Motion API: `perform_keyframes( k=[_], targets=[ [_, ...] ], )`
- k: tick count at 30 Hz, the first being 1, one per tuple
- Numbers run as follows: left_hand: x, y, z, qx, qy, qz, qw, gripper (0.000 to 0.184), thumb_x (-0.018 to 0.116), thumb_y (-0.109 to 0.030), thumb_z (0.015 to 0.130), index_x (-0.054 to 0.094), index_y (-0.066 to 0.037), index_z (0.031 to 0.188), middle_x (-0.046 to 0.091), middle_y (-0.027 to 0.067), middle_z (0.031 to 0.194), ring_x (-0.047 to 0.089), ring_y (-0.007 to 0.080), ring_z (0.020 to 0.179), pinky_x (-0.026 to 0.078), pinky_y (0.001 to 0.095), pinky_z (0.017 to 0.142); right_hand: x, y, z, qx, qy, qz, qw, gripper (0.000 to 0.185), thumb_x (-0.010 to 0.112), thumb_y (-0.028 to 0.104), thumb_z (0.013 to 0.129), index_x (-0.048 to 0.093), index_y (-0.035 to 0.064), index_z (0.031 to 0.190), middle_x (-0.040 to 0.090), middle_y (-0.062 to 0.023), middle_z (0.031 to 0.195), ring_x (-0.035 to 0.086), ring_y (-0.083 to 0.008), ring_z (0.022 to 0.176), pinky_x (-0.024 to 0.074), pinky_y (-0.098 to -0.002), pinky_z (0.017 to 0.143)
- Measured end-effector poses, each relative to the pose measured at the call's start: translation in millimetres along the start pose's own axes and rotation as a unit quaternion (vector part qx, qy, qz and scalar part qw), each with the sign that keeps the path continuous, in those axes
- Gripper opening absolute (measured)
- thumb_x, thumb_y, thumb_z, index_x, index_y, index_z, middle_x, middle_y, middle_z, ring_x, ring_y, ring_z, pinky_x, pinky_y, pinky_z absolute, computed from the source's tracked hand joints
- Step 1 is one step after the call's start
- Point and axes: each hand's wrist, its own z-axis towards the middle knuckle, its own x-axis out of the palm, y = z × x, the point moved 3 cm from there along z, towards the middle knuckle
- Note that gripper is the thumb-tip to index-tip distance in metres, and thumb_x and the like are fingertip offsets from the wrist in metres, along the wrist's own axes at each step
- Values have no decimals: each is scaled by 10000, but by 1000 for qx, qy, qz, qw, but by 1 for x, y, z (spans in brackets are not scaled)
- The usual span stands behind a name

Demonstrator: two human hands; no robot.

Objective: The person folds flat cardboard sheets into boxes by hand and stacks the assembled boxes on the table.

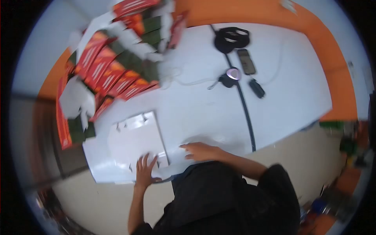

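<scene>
A pale, flat die-cut card sheet [137, 137] with small notches and tabs along its edges lies on the white table [196, 113]. My left hand [145, 171] rests on the sheet's near edge, with its fingers spread. To the right of the sheet, my right hand [199, 151] is low over the table, apart from the card. Its fingers stretch to the left, somewhat blurred, and I see nothing held in them.
Red, orange and green printed cartons [105, 74] lie overlapping in a heap at the back left. A black strap [243, 105], a black headband [231, 39], a phone [246, 62], a round device [231, 76] and a small dark device [257, 88] lie to the right.
</scene>
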Motion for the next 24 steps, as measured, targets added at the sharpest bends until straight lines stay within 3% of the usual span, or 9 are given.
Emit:
perform_keyframes(
  k=[2, 4, 7, 10, 13, 16, 19, 24],
  targets=[
    [7, 9, -6, 8, -34, -53, 998, 876, 898, -238, 728, 492, -177, 1502, 430, 149, 1535, 421, 427, 1378, 433, 524, 1107, 2, 26, 19, -2, 42, 16, 999, 774, 783, 293, 895, 417, 43, 1530, 518, -290, 1450, 524, -421, 1324, 470, -496, 1051],
    [12, 35, -4, -2, -83, -152, 985, 586, 848, -126, 788, 662, -131, 1343, 579, 148, 1401, 541, 371, 1281, 515, 466, 1022, 13, 45, 33, -36, 40, -81, 995, 836, 834, 313, 839, 430, 56, 1524, 476, -279, 1479, 491, -435, 1349, 477, -509, 1030],
    [17, 49, -2, 89, -137, -128, 978, 247, 787, -35, 828, 753, -56, 1073, 712, 124, 1123, 676, 314, 1038, 585, 414, 862, 38, 69, 45, -167, -67, -275, 944, 878, 887, 342, 766, 479, 66, 1493, 459, -239, 1482, 483, -416, 1347, 479, -505, 1026],
    [-1, 39, 0, 59, -213, -138, 965, 130, 775, 14, 815, 732, -29, 930, 728, 135, 967, 704, 322, 849, 600, 412, 758, 67, 57, 57, -230, -121, -328, 908, 727, 823, 273, 814, 535, 75, 1452, 482, -203, 1456, 481, -371, 1342, 473, -496, 1034],
    [-2, 32, 9, 82, -237, -153, 956, 99, 764, 0, 841, 744, -26, 934, 727, 117, 958, 708, 308, 835, 598, 390, 730, 84, 25, 73, -262, -188, -297, 899, 504, 700, 166, 870, 603, 66, 1354, 514, -155, 1423, 500, -337, 1315, 488, -456, 1032],
    [8, 14, 24, 86, -261, -190, 942, 107, 782, 32, 813, 733, -22, 891, 724, 132, 928, 708, 307, 848, 594, 388, 730, 67, 8, 71, -232, -171, -215, 933, 269, 610, 73, 856, 661, 58, 1119, 620, -109, 1302, 563, -325, 1239, 540, -458, 931],
    [17, -12, 36, 106, -261, -238, 929, 138, 802, 42, 790, 736, -23, 893, 728, 140, 917, 709, 308, 860, 595, 386, 735, 42, 1, 54, -183, -132, -232, 946, 321, 592, 81, 866, 641, 52, 1182, 639, -90, 1188, 581, -285, 1186, 534, -362, 957],
    [20, -66, 44, 130, -188, -266, 937, 116, 820, -3, 795, 763, -33, 891, 737, 122, 925, 711, 295, 858, 588, 374, 722, 28, -24, -11, -122, -140, -150, 971, 292, 606, 76, 879, 665, 61, 1165, 696, -87, 1134, 617, -299, 1143, 530, -399, 964]
  ],
)
